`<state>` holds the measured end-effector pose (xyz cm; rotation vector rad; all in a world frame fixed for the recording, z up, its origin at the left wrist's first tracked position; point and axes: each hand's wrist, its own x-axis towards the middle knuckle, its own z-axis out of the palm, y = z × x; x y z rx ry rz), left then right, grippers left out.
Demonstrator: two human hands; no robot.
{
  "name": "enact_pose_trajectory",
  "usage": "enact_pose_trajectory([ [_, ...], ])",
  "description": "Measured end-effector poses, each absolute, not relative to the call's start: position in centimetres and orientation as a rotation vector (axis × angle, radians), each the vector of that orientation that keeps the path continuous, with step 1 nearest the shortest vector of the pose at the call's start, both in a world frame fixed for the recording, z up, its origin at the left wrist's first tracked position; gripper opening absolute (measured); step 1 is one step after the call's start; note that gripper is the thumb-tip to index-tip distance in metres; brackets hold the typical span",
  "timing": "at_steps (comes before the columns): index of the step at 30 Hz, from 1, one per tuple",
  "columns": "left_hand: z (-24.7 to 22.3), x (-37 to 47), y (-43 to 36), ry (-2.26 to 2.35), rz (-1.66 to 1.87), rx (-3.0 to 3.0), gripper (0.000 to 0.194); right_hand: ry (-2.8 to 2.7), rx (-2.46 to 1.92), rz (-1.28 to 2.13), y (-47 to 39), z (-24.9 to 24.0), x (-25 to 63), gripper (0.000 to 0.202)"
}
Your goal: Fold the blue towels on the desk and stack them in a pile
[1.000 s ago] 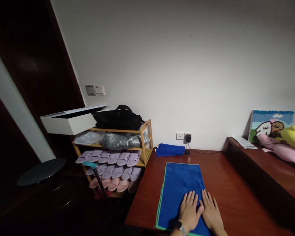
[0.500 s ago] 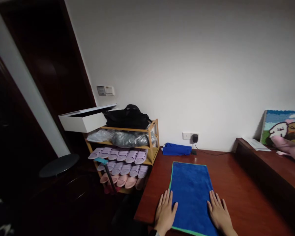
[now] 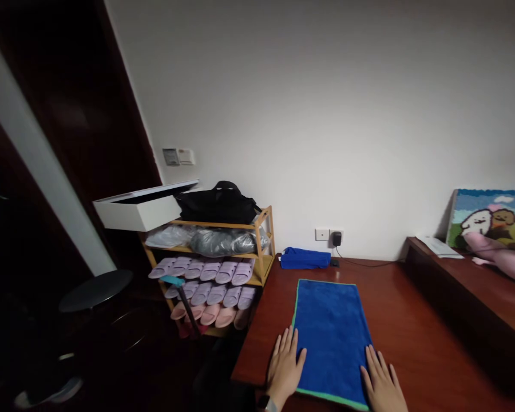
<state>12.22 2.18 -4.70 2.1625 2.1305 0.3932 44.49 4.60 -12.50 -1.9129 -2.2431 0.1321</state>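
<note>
Open and flat, our left hand [image 3: 284, 365] and right hand [image 3: 381, 380] grip nothing, flanking the cloth [image 3: 331, 337] low in the frame, right of centre, likely keeping it smooth! Up by the wall [image 3: 326, 114], a blue bundle [image 3: 305, 259] sits, perhaps parked clear of us.

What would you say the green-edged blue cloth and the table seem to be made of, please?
Blue cloth: probably microfibre or another soft fabric, judging by its matte, slightly mottled surface and green edging. Table: likely wood or wood veneer, reddish-brown with a soft sheen.
</note>
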Motion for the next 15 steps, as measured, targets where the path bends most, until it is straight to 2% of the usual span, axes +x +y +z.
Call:
enact_pose_trajectory([
  [7,-4.2,12.2,2.7,2.116,0.325,2.22,0.074,-2.2,-1.954,0.159,3.3,-9.4,44.0,0.071],
  [15,-4.2,12.5,1.8,2.148,0.287,2.184,0.076,-2.194,-1.975,0.245,3.3,-8.9,43.9,0.072],
])
